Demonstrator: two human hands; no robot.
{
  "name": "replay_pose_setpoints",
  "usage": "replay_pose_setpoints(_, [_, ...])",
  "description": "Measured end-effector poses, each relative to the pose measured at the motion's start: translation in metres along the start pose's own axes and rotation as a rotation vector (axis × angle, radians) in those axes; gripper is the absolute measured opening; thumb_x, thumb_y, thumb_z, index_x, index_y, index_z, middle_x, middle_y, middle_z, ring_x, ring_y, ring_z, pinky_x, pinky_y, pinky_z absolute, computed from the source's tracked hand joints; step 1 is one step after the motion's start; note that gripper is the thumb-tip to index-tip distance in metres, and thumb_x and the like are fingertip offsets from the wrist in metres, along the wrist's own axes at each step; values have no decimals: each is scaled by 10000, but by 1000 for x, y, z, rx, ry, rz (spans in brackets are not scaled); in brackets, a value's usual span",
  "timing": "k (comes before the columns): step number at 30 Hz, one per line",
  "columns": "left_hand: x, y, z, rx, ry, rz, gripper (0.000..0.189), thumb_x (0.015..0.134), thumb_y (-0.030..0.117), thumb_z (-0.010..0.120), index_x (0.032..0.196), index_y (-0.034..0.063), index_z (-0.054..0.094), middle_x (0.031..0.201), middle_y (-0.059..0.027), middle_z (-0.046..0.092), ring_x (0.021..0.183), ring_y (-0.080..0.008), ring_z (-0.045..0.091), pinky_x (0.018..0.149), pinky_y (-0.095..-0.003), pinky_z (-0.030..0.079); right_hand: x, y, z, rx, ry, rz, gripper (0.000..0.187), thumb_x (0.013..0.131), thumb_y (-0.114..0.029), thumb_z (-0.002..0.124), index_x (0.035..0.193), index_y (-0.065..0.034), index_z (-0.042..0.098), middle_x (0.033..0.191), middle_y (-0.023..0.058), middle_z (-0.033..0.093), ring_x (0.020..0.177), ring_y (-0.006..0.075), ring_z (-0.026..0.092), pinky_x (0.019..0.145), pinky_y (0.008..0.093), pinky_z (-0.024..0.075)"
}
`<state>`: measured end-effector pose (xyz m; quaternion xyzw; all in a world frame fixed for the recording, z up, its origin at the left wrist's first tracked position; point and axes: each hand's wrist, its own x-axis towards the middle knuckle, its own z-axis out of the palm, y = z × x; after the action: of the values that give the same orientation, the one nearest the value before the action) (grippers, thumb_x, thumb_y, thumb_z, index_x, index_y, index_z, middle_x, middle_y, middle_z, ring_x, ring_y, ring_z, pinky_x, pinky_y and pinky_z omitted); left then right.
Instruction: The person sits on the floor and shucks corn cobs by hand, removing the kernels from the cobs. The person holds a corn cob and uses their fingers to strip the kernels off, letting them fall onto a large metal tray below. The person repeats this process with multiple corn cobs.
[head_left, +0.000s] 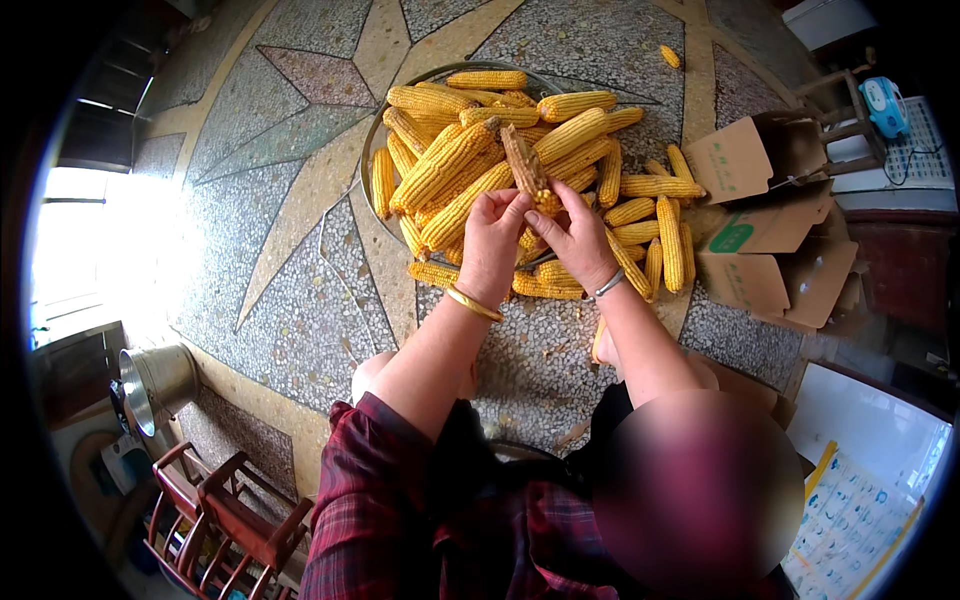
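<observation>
Between my two hands is a mostly bare corn cob (526, 161), tilted up, with a patch of yellow kernels left at its lower end. My left hand (491, 229) pinches that end from the left, thumb against forefinger. From the right, my right hand (577, 236) holds the same end, its thumb near the kernels. Under and beyond my hands, dried yellow corn ears (442, 169) lie heaped on a round, metal-rimmed tray (365, 161). More ears (670, 240) rest on the floor to the right of the tray. A gold bangle circles my left wrist, a silver one my right.
Open cardboard boxes (780, 262) lie to the right of the corn. A metal bucket (161, 382) and red wooden chairs (247, 517) stand at the left. One small ear (670, 56) lies apart on the terrazzo floor (285, 247). At upper right, a wooden stool (851, 127) stands near a blue device (885, 106).
</observation>
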<state>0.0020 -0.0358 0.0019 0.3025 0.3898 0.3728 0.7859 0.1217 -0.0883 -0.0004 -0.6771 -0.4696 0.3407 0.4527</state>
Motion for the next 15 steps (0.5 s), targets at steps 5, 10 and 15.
replay_pose_setpoints(5, [-10, 2, 14, -122, -58, -28, 234, 904, 238, 545, 964, 15, 513, 872, -35, 552, 764, -92, 525, 678, -234, 478, -14, -16, -17, 283, 67, -14, 538, 814, -291, 661, 1183, 56, 478, 980, 135, 620, 793, 160, 618, 665, 264, 513])
replay_pose_setpoints(10, [-23, 23, 22, 306, -269, -119, 414, 905, 391, 507, 1017, -8, 522, 772, -24, 534, 669, -77, 490, 627, -211, 460, -31, -25, -36, 354, 15, 109, 511, 816, -346, 650, 1125, 38, 515, 834, 69, 641, 692, 94, 601, 555, 210, 477])
replay_pose_setpoints(15, [-32, 10, 35, 342, -285, -11, 416, 908, 458, 462, 877, 46, 511, 560, 53, 397, 439, -42, 338, 387, -188, 257, -38, -24, -33, 23, 67, 13, 501, 860, -406, 570, 1094, 35, 524, 758, 129, 636, 648, 190, 618, 560, 278, 478])
